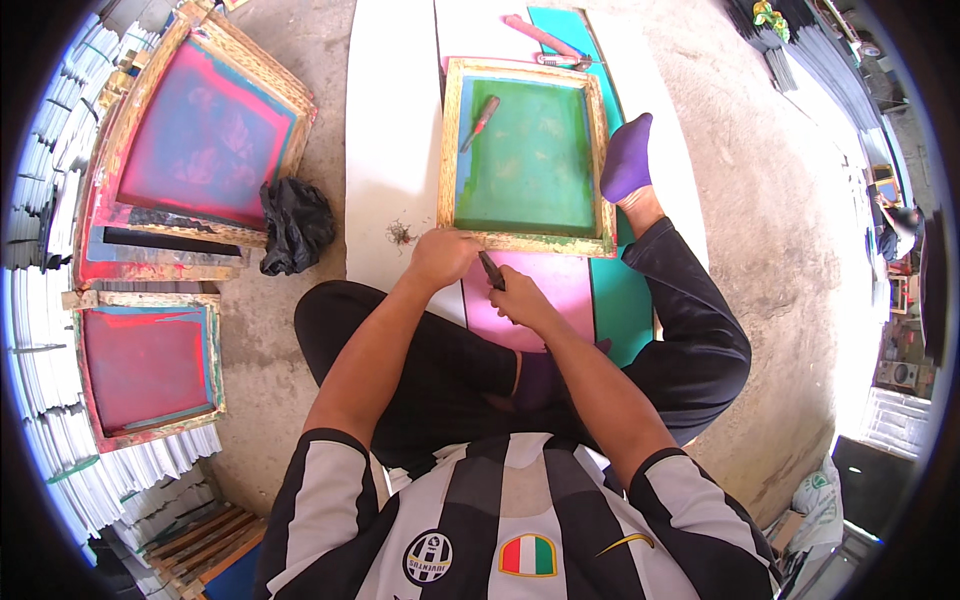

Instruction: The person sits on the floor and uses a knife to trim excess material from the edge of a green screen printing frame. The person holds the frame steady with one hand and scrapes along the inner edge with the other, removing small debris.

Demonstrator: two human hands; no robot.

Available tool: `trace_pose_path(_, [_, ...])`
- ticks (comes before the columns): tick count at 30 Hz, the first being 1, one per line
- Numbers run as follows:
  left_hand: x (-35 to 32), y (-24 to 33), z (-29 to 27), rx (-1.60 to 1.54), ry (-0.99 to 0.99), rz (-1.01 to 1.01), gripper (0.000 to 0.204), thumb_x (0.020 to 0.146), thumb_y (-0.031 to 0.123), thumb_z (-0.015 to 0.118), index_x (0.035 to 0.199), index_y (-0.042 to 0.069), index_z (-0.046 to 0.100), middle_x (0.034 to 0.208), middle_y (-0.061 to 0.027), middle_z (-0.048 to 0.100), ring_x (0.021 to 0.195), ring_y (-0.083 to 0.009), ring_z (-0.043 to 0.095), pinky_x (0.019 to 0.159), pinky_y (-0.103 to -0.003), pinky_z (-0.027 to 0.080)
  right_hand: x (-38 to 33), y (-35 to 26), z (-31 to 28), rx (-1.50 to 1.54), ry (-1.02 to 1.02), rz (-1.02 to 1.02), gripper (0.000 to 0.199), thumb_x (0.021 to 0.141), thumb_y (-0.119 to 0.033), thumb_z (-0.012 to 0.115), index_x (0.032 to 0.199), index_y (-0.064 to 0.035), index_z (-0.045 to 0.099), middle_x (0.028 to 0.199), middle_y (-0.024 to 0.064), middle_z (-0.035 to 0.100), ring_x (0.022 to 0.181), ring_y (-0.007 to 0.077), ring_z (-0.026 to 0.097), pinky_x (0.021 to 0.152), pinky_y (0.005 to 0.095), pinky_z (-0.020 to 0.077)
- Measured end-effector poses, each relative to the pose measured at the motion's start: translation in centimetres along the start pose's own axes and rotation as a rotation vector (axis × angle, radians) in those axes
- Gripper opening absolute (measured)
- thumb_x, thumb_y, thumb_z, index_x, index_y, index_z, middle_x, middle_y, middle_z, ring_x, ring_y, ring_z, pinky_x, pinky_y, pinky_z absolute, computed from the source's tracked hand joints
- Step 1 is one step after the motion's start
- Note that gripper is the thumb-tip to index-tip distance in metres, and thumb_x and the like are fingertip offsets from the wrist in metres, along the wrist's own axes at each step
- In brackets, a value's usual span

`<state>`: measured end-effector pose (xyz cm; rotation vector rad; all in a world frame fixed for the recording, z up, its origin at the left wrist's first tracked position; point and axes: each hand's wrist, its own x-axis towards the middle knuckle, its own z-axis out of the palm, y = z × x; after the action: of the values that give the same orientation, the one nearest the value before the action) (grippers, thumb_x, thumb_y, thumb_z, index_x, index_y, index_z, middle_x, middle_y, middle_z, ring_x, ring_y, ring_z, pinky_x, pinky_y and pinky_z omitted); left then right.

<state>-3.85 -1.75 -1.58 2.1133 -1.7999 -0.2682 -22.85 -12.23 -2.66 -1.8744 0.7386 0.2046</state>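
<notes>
- Wooden frame (pixel 540 243) lies across boards (pixel 395 130); screwdriver (pixel 484 120) on its mesh (pixel 535 175), foot (pixel 628 160) beside it, black bag (pixel 297 227) leftward.
- Right hand (pixel 520 297): fingers clasp dark tool (pixel 491 270) at near edge.
- Left hand (pixel 445 258) there; can't tell its fingers' grip.

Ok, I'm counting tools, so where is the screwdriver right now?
In the head view, the screwdriver lies on the upper left of the green screen, just inside the left bar of the wooden frame.

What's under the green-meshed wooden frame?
Visible around the wooden frame: pink panel past its near edge, teal panel past the near right corner, white panel at left. Whatever lies directly beneath is covered.
</notes>
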Motion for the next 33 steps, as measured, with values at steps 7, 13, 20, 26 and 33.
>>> trace_pose_path(7, [0.0,-0.7,-1.8,-0.049,0.064,-0.481,0.023,0.091,0.032,0.069,0.088,0.013,0.081,0.087,-0.0085,0.077,0.083,-0.0335,0.073,0.073,-0.049,0.058,-0.4,-0.4,-2.5,0.332,-0.092,0.265,0.029,0.096,-0.026,0.061,0.102,0.0028,0.061,0.081,0.0116,0.065,0.065,0.0207,0.067,0.058,0.0361,0.0542])
trace_pose_path(13, [-1.2,-4.0,-4.6,-0.033,-0.083,-1.01,0.031,0.09,0.038,0.076,0.1,0.009,0.08,0.102,-0.0158,0.078,0.098,-0.0359,0.075,0.082,-0.047,0.06,2.3,2.8,-3.1,0.22,-0.022,0.28,0.028,0.086,-0.022,0.059,0.075,0.0034,0.065,0.066,0.0158,0.064,0.056,0.0267,0.066,0.053,0.0426,0.0512])
trace_pose_path(20, [-1.6,-4.1,-5.9,-0.033,-0.197,-1.16,0.037,0.087,0.033,0.08,0.114,0.007,0.077,0.117,-0.0171,0.076,0.11,-0.0351,0.074,0.087,-0.045,0.06,3.6,2.7,-3.7,0.194,-0.061,0.358,0.018,0.081,-0.013,0.063,0.079,0.0045,0.063,0.07,0.0141,0.062,0.055,0.0255,0.062,0.05,0.0398,0.0523])
trace_pose_path(26, [-1.7,-4.9,-5.2,-0.043,-0.204,-1.167,0.036,0.087,0.03,0.078,0.116,0.007,0.076,0.12,-0.0178,0.075,0.111,-0.0355,0.073,0.088,-0.045,0.06,3.3,0.6,-3.8,0.195,-0.011,0.419,0.02,0.083,-0.011,0.057,0.085,0.0086,0.06,0.066,0.0177,0.064,0.051,0.0267,0.066,0.041,0.0416,0.0492])
trace_pose_path(33, [-1.2,-4.1,-5.3,-0.074,-0.19,-1.114,0.043,0.089,0.044,0.078,0.114,0.008,0.077,0.117,-0.0164,0.076,0.11,-0.0362,0.073,0.091,-0.047,0.058,2.1,-2.6,-3.7,0.009,0.088,0.466,0.024,0.088,-0.012,0.053,0.1,0.0073,0.061,0.073,0.018,0.068,0.051,0.0256,0.067,0.041,0.0419,0.0502])
